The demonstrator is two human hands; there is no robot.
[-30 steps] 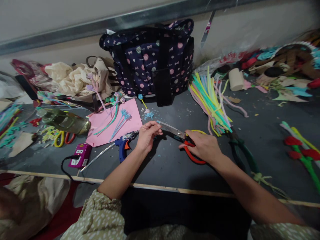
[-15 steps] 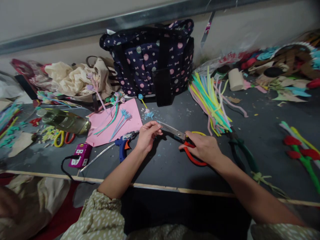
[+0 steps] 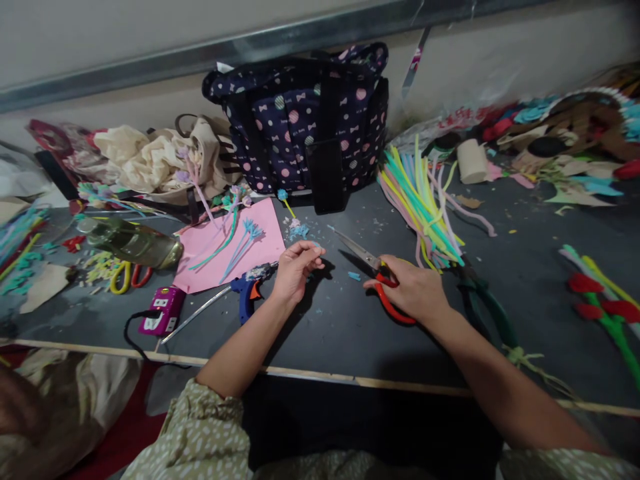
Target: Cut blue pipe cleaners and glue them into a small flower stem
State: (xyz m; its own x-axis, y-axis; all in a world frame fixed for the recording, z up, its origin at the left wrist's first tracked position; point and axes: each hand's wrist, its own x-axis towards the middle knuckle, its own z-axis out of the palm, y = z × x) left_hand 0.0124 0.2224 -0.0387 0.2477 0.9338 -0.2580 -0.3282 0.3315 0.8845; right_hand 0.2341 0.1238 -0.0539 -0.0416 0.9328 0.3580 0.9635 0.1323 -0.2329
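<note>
My left hand is closed in a pinch over the table, with a tiny light-blue piece barely showing at the fingertips; the fingers hide most of it. To its right, my right hand grips scissors by their red and yellow handles. Their blades point up and left, apart from my left hand. A short blue cut-off bit lies on the table just below the blades, and a small blue fleck shows near their tips. Blue fuzzy pieces lie beyond my left hand.
A hot glue gun lies left of my left hand, by a pink sheet bearing pipe-cleaner flowers. A phone leans on a dark patterned bag. Bundled pipe cleaners and green-handled pliers are on the right.
The scissors in my right hand have drawn back to the right, away from my left fingertips. A short blue bit now lies on the table below the blades. My left hand has hardly moved.
</note>
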